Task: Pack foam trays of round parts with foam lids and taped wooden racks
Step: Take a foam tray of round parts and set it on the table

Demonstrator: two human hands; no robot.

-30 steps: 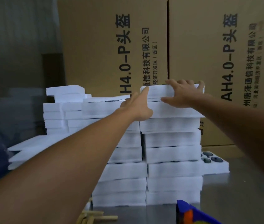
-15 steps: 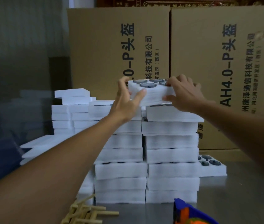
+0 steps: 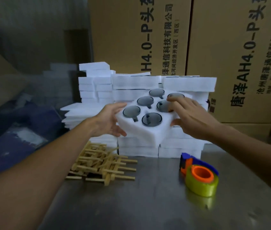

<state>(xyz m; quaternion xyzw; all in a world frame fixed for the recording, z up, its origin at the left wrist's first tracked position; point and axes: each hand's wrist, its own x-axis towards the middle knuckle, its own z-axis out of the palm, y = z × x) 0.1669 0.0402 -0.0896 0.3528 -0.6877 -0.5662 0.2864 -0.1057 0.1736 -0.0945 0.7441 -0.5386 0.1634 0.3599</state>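
A white foam tray [image 3: 148, 130] with several dark round parts [image 3: 151, 119] in its pockets hangs in the air in front of the foam stacks, tilted toward me. My left hand [image 3: 109, 120] grips its left edge. My right hand [image 3: 189, 116] grips its right side, fingers lying over the top and covering part of two round parts. Behind it stand two tall stacks of white foam trays [image 3: 189, 83]. A loose heap of wooden racks [image 3: 101, 163] lies on the metal table [image 3: 148, 205] below my left hand.
A tape dispenser [image 3: 199, 176] with a yellow-green roll, orange core and blue handle sits on the table at the right. Thin foam lids [image 3: 80, 113] are piled at the left beside the stacks. Large cardboard boxes [image 3: 139, 35] wall off the back.
Both hands have lifted the top tray off the right stack and carried it down and toward me. The view has tipped down, so the racks and tape dispenser now show fully.
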